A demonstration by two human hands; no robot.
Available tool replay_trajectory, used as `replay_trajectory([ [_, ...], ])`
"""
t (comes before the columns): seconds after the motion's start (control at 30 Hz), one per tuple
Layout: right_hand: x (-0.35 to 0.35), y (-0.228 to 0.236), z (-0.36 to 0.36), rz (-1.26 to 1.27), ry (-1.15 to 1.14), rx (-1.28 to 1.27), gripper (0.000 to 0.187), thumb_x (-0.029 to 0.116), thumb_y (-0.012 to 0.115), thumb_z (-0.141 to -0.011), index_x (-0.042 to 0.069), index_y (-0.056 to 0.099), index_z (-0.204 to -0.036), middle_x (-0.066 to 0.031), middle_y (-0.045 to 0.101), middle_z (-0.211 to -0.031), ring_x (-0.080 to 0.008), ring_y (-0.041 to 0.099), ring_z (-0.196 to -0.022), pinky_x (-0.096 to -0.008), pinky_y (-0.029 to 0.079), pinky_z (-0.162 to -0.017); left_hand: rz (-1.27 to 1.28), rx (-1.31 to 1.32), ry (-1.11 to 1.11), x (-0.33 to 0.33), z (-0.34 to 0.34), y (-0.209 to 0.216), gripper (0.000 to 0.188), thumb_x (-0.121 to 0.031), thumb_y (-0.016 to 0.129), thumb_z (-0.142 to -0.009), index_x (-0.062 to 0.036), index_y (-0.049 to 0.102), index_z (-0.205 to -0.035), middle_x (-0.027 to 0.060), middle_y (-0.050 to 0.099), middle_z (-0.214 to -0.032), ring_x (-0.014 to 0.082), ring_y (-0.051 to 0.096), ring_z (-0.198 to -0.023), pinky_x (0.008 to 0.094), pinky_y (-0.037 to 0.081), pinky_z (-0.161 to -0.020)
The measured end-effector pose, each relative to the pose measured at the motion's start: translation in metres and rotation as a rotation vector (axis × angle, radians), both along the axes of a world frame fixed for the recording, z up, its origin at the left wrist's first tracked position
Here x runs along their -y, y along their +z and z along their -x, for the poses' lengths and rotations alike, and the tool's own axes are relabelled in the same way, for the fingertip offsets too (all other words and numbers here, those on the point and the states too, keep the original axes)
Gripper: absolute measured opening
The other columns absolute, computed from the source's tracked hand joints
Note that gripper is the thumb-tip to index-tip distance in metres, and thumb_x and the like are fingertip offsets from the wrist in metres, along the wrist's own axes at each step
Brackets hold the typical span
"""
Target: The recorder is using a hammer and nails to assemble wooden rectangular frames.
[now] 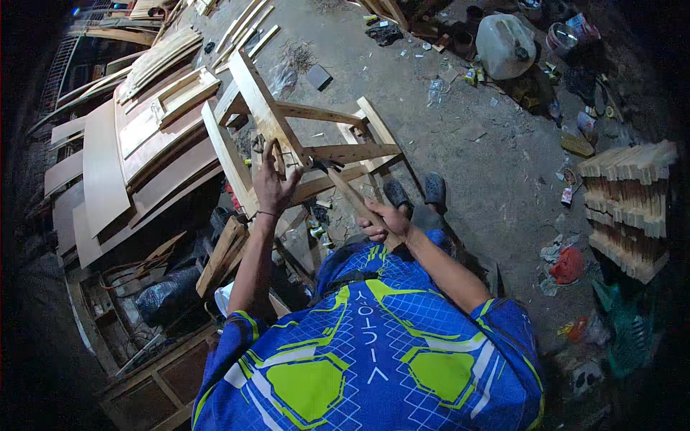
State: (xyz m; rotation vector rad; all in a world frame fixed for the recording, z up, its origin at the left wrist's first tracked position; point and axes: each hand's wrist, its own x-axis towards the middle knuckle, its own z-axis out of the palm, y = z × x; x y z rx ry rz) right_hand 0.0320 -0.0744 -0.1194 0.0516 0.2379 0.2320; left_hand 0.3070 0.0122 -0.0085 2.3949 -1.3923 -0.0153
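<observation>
right fingers (375,231) grip a hammer (349,194) while left fingers (269,156) reach a wooden frame (263,100).

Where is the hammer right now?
The hammer is near the centre of the head view, gripped in the right hand, its dark end close to the wooden frame and right of the left hand.

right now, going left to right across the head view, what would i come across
Flat wooden boards → left hand → right hand gripping the hammer → right shoe → whitish plastic jug → red plastic bag → stack of wooden strips.
</observation>
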Motion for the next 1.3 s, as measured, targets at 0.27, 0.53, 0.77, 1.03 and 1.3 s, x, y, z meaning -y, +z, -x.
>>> replay_trajectory([
  [0.27, 0.029, 0.017, -0.019, 0.758, 0.007, -0.188, 0.064, 0.028, 0.057, -0.098, 0.021, 0.025, -0.153, -0.0108, 0.058, -0.104, -0.0193, 0.059, -0.065, -0.0339, 0.049, -0.054, 0.078, -0.008, 0.075, 0.002, -0.008, -0.012, 0.093, -0.049, 0.075, -0.079, -0.006, 0.026, -0.145, 0.0223, 0.065, -0.096, 0.0393, 0.066, -0.087, 0.0462, 0.052, -0.069],
  [0.53, 0.068, 0.0, -0.118, 2.0, -0.241, -0.137, 0.096, 0.022, 0.074, -0.075, 0.008, 0.021, -0.154, -0.0279, 0.051, -0.137, -0.0409, 0.056, -0.121, -0.0456, 0.046, -0.1, -0.236, 0.013, 0.116, 0.009, -0.004, -0.002, 0.065, -0.062, 0.066, -0.081, 0.0003, 0.06, -0.098, 0.0215, 0.062, -0.073, 0.0391, 0.063, -0.072, 0.0467, 0.047, -0.062],
  [0.77, 0.079, -0.026, -0.181, 2.295, 0.045, 0.14, 0.075, 0.015, 0.064, -0.071, 0.011, 0.043, -0.143, -0.0259, 0.068, -0.096, -0.0431, 0.066, -0.092, -0.0518, 0.054, -0.081, -0.185, 0.059, 0.144, 0.018, 0.01, -0.003, 0.062, -0.061, 0.067, -0.08, -0.0042, 0.059, -0.102, 0.0153, 0.063, -0.073, 0.0363, 0.064, -0.067, 0.0457, 0.048, -0.061],
  [1.03, 0.092, -0.015, -0.161, 2.242, 0.195, 0.125, 0.075, 0.027, 0.074, -0.069, 0.012, 0.048, -0.137, -0.0248, 0.068, -0.102, -0.0426, 0.065, -0.095, -0.0501, 0.053, -0.084, -0.161, 0.05, 0.15, 0.015, 0.007, -0.006, 0.065, -0.065, 0.068, -0.078, -0.0053, 0.06, -0.101, 0.0132, 0.061, -0.067, 0.0356, 0.062, -0.062, 0.0442, 0.047, -0.055],
  [1.3, 0.106, 0.006, -0.141, 2.241, 0.169, 0.112, 0.078, 0.032, 0.074, -0.071, 0.01, 0.045, -0.14, -0.0277, 0.061, -0.118, -0.0422, 0.06, -0.109, -0.0485, 0.049, -0.093, -0.064, 0.059, 0.076, 0.024, 0.024, -0.005, 0.07, -0.069, 0.069, -0.074, -0.0051, 0.061, -0.101, 0.0147, 0.064, -0.072, 0.0348, 0.064, -0.066, 0.0436, 0.046, -0.056],
])
